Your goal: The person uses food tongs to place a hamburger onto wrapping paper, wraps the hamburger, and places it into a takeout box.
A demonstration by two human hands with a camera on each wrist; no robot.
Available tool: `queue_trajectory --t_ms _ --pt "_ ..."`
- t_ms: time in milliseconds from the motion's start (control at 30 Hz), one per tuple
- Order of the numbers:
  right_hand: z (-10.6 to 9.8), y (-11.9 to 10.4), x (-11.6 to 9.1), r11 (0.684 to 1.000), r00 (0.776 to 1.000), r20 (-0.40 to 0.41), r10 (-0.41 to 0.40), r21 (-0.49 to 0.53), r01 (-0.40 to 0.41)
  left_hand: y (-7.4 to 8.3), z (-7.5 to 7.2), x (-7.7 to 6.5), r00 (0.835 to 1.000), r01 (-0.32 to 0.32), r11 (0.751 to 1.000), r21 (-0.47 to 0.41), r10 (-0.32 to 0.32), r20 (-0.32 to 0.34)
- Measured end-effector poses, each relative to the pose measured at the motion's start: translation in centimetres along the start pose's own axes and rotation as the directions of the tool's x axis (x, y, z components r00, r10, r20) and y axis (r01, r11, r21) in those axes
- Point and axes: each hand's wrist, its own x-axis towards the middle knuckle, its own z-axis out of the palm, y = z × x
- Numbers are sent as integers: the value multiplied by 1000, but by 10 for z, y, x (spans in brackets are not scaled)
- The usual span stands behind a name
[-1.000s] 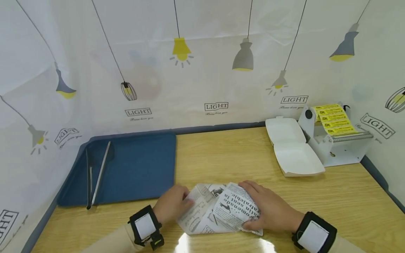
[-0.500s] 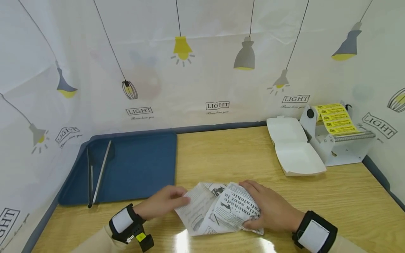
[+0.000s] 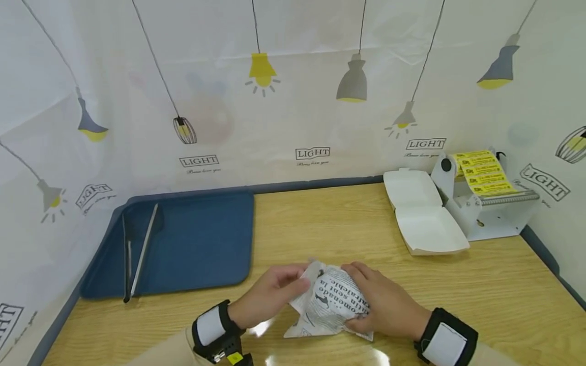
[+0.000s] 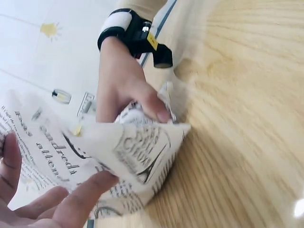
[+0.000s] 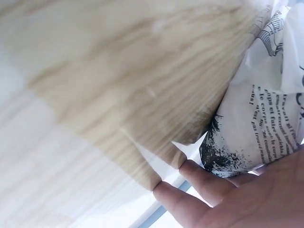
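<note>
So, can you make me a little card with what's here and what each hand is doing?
Packet: newsprint-style paper, insides hidden
Left hand: touching the flap at one end
Right hand: gripping the other end
Tray: dark blue, tongs lying on it
Box: white, lid open
Label dispenser: beside the box, yellow labels
Backdrop: lamp pictures

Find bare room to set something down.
Bare tabletop lies between the blue tray and the open white box, also right of the right hand. Crowded: around the paper bundle and left hand, and by the label dispenser.
</note>
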Motion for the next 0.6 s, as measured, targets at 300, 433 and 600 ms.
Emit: queue_trajectory --t_ms 300,433,600 --pt "1 1 0 1000 1000 14 21 -12 -20 -3 21 23 996 35 996 -78 -28 90" --pt "1 2 1 1000 1000 19 7 7 -7 -14 13 27 987 104 983 -149 -83 139" --pt "1 2 1 1000 999 37 22 20 -23 -31 6 30 993 -28 979 200 5 115"
